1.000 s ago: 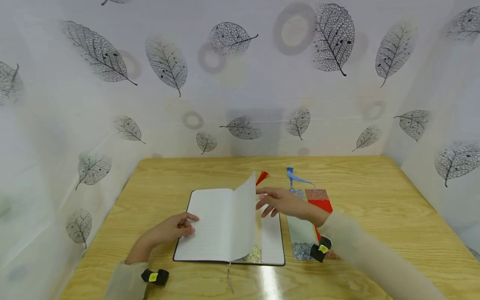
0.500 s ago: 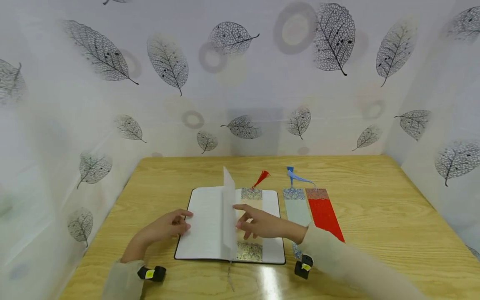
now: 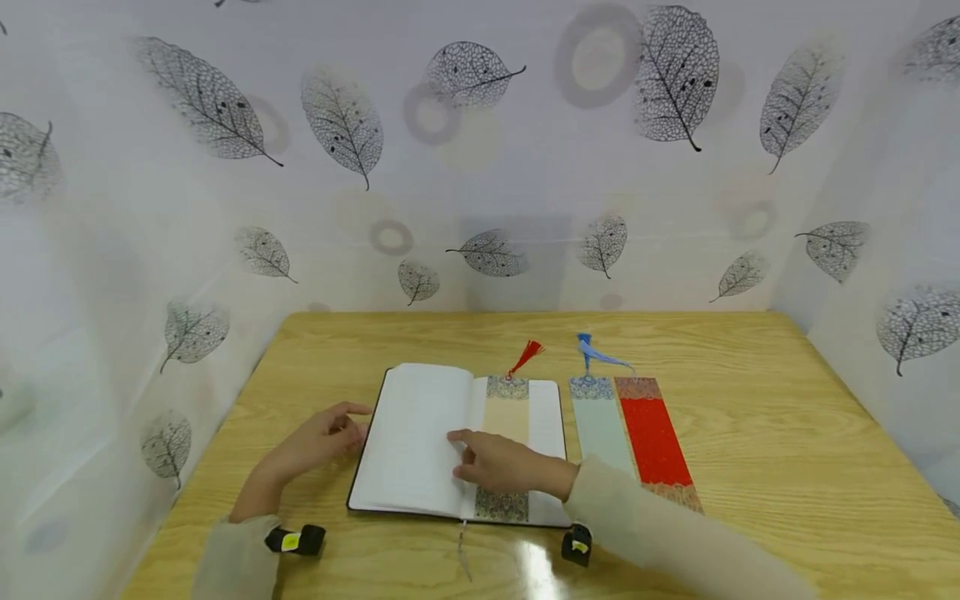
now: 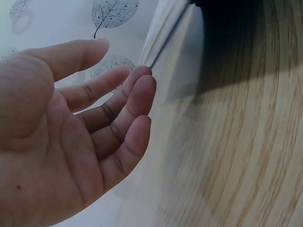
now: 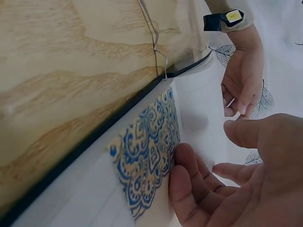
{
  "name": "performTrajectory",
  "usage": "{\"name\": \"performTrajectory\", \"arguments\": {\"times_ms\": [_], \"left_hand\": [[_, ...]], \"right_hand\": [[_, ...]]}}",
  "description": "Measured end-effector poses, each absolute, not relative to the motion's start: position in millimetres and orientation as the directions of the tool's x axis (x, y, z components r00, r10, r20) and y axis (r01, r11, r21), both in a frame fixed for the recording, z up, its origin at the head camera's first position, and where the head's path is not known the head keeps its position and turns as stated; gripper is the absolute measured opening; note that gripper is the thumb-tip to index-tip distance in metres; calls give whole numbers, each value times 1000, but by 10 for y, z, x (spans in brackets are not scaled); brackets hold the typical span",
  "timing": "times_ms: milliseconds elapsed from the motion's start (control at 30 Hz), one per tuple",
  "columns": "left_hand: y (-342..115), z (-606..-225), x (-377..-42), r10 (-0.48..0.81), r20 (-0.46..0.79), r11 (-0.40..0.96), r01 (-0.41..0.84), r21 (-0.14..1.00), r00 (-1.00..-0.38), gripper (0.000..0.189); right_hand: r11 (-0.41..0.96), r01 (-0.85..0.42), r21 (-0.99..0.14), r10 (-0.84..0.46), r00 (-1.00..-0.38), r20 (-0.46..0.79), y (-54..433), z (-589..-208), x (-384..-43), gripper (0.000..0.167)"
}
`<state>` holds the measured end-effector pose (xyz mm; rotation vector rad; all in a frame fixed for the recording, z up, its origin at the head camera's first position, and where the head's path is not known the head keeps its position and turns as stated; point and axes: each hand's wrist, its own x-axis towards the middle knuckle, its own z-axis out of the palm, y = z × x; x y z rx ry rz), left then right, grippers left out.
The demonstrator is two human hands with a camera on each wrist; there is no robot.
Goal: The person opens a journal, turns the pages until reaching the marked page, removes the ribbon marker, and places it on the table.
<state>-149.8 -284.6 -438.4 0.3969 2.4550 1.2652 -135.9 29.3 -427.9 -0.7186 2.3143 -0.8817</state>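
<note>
An open notebook [image 3: 416, 433] with white pages lies on the wooden table. On its right page, close to the spine, is a beige bookmark [image 3: 507, 412] with patterned ends and a red tassel [image 3: 528, 355] stretching past the top edge. My right hand [image 3: 502, 463] is over the bookmark, its index finger reaching onto the left page beside the spine; it grips nothing. In the right wrist view its fingers bend loosely near the bookmark's blue-patterned end [image 5: 149, 153]. At the notebook's left edge is my left hand [image 3: 311, 442], holding nothing, fingers loosely bent in the left wrist view.
Right of the notebook lie a pale green bookmark [image 3: 602, 425] and a red bookmark [image 3: 655, 437], with blue tassels [image 3: 587, 354] above them. A thin ribbon [image 3: 462, 550] trails from the notebook's lower edge. A leaf-printed curtain [image 3: 517, 167] encloses the table [image 3: 750, 400].
A raised page has swung left and now lies on the left side, uncovering the bookmark. My right hand has moved left towards the spine. My left hand has drawn back off the page.
</note>
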Motion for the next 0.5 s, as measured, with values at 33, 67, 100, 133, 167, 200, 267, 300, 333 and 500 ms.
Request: {"name": "performTrajectory", "arguments": {"times_ms": [33,67,100,133,167,200,267,300,333,500], "left_hand": [[-2848,-4376,-1498,392,-165,559,92,824,-905,46],[-2845,-4366,-1497,387,-151,553,98,827,-910,45],[-2839,-4360,-1499,386,-136,548,108,829,-912,44],[-2828,-4356,-1500,383,-121,545,118,830,-916,43],[-2815,-4360,-1501,385,-105,540,132,831,-917,43],[-2801,-4364,-1502,390,-93,533,142,834,-916,42],[-2763,-4374,-1506,406,-79,527,163,834,-910,41],[-2746,-4385,-1509,414,-79,525,168,834,-907,41],[-2731,-4397,-1513,420,-87,523,163,837,-903,41],[-2648,-4477,-1529,432,-153,545,122,829,-889,40]], "right_hand": [[652,-297,-697,-645,-702,-303,282,-4295,-1366,55],[663,-317,-678,-647,-699,-305,273,-4307,-1372,55],[671,-339,-659,-651,-696,-304,264,-4312,-1378,54],[682,-361,-636,-653,-693,-306,253,-4315,-1384,53],[694,-377,-614,-651,-692,-311,242,-4313,-1388,53],[704,-399,-587,-653,-689,-315,233,-4308,-1389,52],[721,-431,-543,-652,-688,-319,221,-4294,-1385,50],[730,-445,-519,-649,-690,-321,212,-4294,-1382,49],[740,-458,-493,-644,-694,-322,201,-4300,-1379,48],[780,-500,-376,-616,-719,-322,132,-4341,-1375,42]]}}
